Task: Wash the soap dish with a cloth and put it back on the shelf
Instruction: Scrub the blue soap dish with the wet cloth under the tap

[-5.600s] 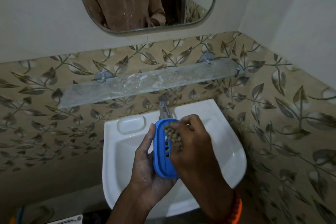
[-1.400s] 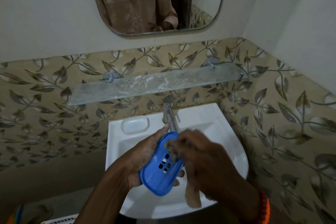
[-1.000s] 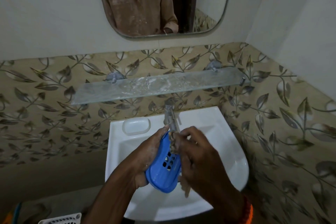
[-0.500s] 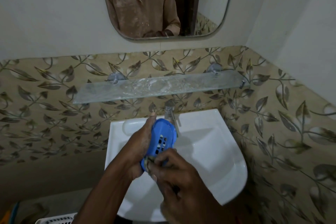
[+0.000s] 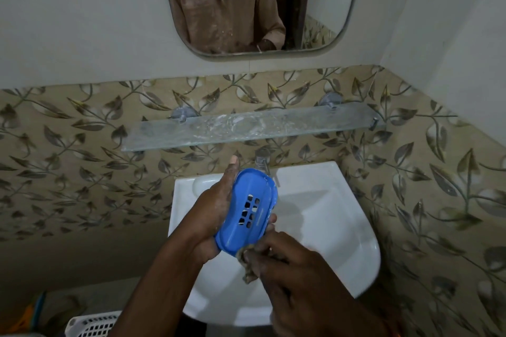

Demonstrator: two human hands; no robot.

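Two hands are engaged over a white basin point(image 5: 342, 221), which is fixed against the leaf-patterned tiled wall and sits directly below the work, so that runoff is judged to fall into the bowl rather than onto the floor. No running water can be made out at the tap point(image 5: 262, 159), mounted at the far edge of the basin.

A glass shelf point(image 5: 301, 124) is fixed to the tiles just above and beyond the tap, with nothing seen on it; this is taken to be the return place for the dish, and it is marked with pale streaks. A mirror point(image 5: 328, 8) is hung above it. A white perforated basket point(image 5: 93, 324) is noted at the near left.

The soap dish point(image 5: 247, 209), blue with a cluster of drain holes, is held above the basin, tilted up on its long axis with its holed face turned toward the viewer, evidently so that face can be reached. It is cradled by the left hand point(image 5: 216, 208), palm along the left edge and fingers wrapped behind, one fingertip showing at the right rim.

The right hand point(image 5: 290, 273) is closed around a small brownish cloth point(image 5: 247, 262), which is pressed against the near end of the dish.

Washing is judged to be in progress; replacement on the shelf is not yet done.
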